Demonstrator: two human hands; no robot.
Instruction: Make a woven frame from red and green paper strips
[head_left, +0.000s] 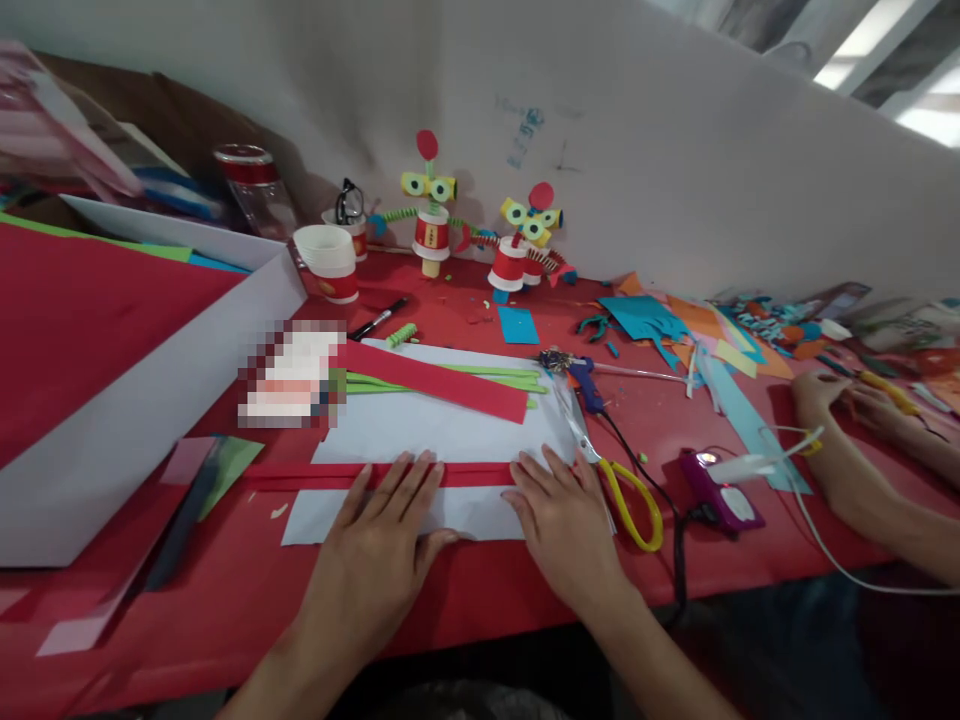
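Hands (375, 545) flat on crosswise red strip (390, 474)

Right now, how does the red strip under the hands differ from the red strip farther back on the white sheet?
The near red strip is narrow and lies level across the white sheet; the far red strip is wider and slants down to the right. The left hand and right hand press at the near strip; the far strip is untouched and lies over green strips. Both are red paper, lying flat.
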